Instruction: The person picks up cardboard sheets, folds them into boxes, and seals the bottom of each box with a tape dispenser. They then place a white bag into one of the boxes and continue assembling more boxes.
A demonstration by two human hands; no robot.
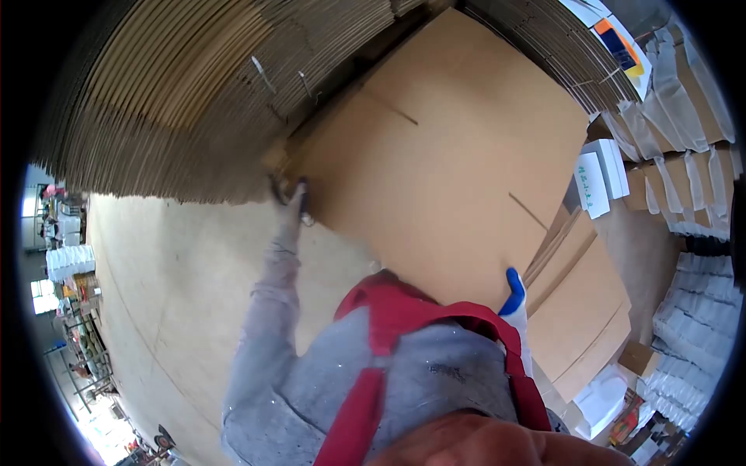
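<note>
A large flat cardboard sheet (458, 147) with two slots cut in it spans the space in front of me, tilted in view. My left hand (292, 200) grips its left corner, somewhat blurred, with dark fingertips at the board's edge. On the near right edge, my right hand (513, 295), in a white and blue glove, holds the same sheet; its blue thumb lies on top and the other fingers are hidden beneath. Further flat cardboard sheets (579, 303) lie under and beside the sheet at the right.
Tall stacks of flattened cardboard (179, 85) stand at the upper left. At the right are a white box (602, 175) with green writing, cartons with plastic wrap (672, 116) and piles of white wrapped goods (695, 342). Concrete floor (171, 272) extends on the left toward distant shelves (85, 334).
</note>
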